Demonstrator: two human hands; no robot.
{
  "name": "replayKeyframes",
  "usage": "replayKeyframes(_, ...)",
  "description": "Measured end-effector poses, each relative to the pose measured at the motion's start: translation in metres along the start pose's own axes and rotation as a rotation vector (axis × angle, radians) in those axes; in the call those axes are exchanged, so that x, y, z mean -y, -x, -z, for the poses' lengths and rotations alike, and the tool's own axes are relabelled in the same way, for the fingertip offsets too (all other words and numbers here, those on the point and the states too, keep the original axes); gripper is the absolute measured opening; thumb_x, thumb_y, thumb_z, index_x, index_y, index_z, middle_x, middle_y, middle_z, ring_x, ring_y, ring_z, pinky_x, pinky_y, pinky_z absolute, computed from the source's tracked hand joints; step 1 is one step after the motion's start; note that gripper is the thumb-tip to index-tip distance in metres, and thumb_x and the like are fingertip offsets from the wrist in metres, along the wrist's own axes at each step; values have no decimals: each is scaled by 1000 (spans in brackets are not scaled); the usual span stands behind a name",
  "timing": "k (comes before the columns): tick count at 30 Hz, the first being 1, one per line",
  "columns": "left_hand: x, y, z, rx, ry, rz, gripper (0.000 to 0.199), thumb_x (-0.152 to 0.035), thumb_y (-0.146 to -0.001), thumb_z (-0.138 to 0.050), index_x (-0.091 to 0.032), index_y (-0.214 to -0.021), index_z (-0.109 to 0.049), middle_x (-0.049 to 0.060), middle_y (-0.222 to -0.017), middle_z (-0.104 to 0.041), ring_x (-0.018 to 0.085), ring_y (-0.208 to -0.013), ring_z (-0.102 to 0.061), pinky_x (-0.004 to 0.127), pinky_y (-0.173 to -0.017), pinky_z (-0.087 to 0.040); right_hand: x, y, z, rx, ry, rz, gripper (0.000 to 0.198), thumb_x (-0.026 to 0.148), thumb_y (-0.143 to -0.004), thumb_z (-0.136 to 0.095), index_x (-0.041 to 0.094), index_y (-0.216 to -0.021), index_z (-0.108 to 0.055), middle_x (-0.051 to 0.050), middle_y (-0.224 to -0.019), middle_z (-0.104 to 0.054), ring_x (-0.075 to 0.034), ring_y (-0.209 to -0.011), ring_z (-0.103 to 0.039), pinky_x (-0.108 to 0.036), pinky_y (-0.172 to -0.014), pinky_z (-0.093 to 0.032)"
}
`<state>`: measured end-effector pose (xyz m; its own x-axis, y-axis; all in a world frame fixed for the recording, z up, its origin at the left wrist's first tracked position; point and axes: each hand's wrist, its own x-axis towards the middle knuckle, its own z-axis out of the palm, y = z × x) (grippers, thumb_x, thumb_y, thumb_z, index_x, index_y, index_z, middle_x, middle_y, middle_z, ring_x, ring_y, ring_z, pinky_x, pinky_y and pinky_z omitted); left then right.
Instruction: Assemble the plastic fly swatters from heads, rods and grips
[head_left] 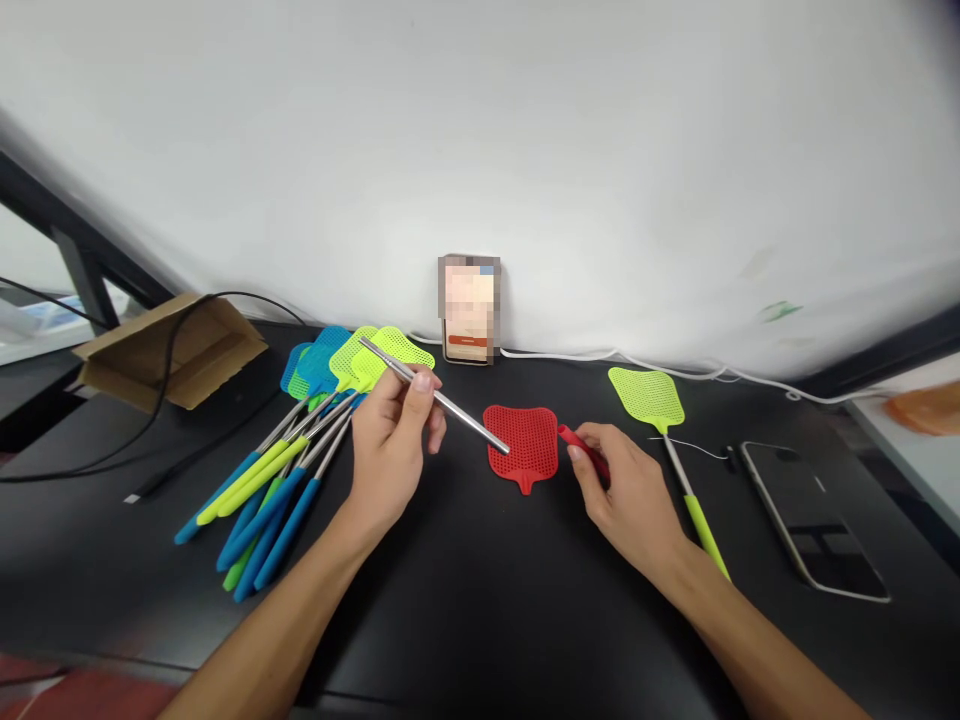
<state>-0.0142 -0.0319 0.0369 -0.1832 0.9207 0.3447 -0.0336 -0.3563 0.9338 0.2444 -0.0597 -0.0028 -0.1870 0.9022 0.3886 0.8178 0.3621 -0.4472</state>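
Note:
My left hand (pixel 394 430) is closed around a silver metal rod (pixel 457 412), which slants down to the right. The rod's lower end overlaps a red fly swatter head (pixel 523 440) in view; whether they touch I cannot tell. That perforated head lies on the black table with its short neck toward me, no rod in it. In my right hand (pixel 626 490), between thumb and fingers, is a red handle grip (pixel 583 450), its end pointing at the red head. A yellow-green fly swatter (pixel 649 398) lies just right of that hand.
Several blue, green and yellow-green fly swatters (pixel 300 470) lie piled at left. Behind them sits an open cardboard box (pixel 176 350) with a black cable across it. One phone (pixel 470 310) leans against the white wall; another phone (pixel 814 520) lies at right. A white cable (pixel 570 355) runs along the wall.

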Motion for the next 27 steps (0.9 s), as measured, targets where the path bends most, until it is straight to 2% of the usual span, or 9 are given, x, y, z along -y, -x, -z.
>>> replayKeyframes(5, 4, 3, -6, 48, 130, 127, 23, -41, -102, -59, -20, -92, -61, -5, -63, -50, 8, -49, -47, 22, -47, -37, 13, 4, 3, -115, -144, 190, 11, 19, -99, -59, 21, -110, -59, -4, -91, -66, -20, -79, -63, -34, -74, -50)
replayKeyframes(10, 5, 10, -13, 105, 172, 169, 23, -41, -102, -59, -21, -92, -60, -4, -65, -54, 8, -50, -48, 22, -47, -37, 19, 7, 1, -170, -177, 306, 20, 11, -94, -63, 20, -111, -59, -4, -87, -64, -18, -73, -58, -33, -68, -48)
replayKeyframes(17, 5, 12, -15, 106, 208, 211, 23, -40, -103, -58, -21, -92, -58, -4, -65, -55, 8, -49, -48, 23, -48, -38, 20, 7, 4, -201, -174, 334, 22, 8, -92, -65, 19, -111, -59, -4, -87, -63, -17, -74, -57, -32, -67, -48)
replayKeyframes(27, 3, 13, -18, 106, 229, 256, 23, -41, -101, -61, -21, -91, -57, -5, -63, -55, 9, -48, -47, 23, -48, -37, 21, 7, 3, -214, -205, 282, 21, 9, -93, -65, 20, -109, -59, -2, -84, -63, -15, -70, -56, -31, -64, -48)
